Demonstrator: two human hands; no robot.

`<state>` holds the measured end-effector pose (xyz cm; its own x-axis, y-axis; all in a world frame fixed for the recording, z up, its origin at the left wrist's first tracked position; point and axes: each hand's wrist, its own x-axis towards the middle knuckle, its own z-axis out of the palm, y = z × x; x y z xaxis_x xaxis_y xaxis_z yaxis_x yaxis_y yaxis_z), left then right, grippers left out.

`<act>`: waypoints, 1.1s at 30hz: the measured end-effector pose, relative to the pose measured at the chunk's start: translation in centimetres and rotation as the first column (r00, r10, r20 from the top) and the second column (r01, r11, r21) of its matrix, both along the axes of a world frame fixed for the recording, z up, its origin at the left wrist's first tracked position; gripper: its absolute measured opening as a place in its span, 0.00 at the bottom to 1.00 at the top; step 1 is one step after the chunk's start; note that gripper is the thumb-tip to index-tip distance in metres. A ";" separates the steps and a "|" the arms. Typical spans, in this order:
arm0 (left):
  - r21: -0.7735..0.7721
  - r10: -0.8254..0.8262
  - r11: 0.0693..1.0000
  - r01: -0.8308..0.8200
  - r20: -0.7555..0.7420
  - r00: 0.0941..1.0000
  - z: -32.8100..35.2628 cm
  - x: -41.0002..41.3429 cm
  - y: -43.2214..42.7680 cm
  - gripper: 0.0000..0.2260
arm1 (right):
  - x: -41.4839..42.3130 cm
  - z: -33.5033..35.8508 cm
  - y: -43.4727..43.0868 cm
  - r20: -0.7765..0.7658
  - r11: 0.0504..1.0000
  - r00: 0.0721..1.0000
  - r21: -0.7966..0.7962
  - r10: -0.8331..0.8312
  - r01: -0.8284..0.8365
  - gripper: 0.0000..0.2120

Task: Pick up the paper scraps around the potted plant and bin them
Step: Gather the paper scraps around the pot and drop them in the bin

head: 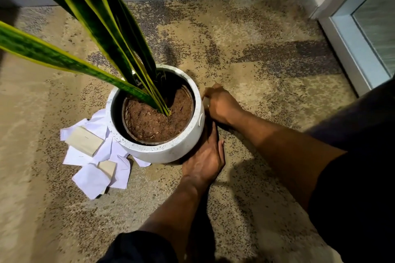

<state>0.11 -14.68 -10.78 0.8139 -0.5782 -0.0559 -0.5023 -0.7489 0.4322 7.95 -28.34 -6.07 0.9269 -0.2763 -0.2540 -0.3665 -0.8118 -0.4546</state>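
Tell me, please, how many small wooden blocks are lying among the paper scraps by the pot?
2. One wooden block lies on the paper scraps left of the pot; a smaller block sits just below it, nearer the camera. More may hide under the paper.

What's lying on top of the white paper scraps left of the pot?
Two pale wooden blocks rest on the paper scraps: a larger block and a smaller block. The pot hides the scraps' right edge, so what lies under it cannot be seen.

White speckled pot (162, 151) — white paper scraps (94, 177) — mottled beige-grey carpet (256, 53).
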 end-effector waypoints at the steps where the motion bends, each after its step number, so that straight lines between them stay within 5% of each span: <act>1: 0.005 0.002 1.000 -0.002 -0.004 1.000 -0.1 0.0 0.0 0.30 | 0.0 0.1 0.0 -0.006 0.997 0.999 0.058 -0.040 0.040 0.09; 6: 0.011 0.010 1.000 -0.010 -0.023 1.000 -0.3 0.0 0.0 0.30 | -0.4 0.3 -0.4 -0.030 0.955 0.987 0.251 -0.159 0.161 0.12; 10: 0.027 0.004 1.000 -0.003 -0.034 0.999 -0.2 0.0 0.0 0.29 | -0.5 0.7 -0.4 -0.095 0.795 0.928 0.490 -0.360 0.358 0.12; 23: -0.037 -0.040 0.998 0.041 0.029 0.999 1.0 -0.2 0.5 0.28 | -4.5 6.4 0.9 0.074 0.816 0.820 0.185 -0.567 0.547 0.08; 26: -0.151 -0.030 0.988 0.023 -0.046 0.998 2.0 -0.9 0.7 0.29 | -6.0 8.7 1.2 0.113 0.781 0.778 0.200 -0.618 0.591 0.08; 28: -0.340 0.070 0.931 -0.132 -0.189 0.979 3.3 -1.8 0.2 0.27 | -7.1 9.8 1.3 0.123 0.763 0.758 0.215 -0.640 0.610 0.10; 33: -0.594 0.149 0.583 -0.554 -0.592 0.792 7.8 -3.6 -2.1 0.19 | -9.5 13.8 2.7 0.141 0.756 0.749 0.240 -0.647 0.608 0.06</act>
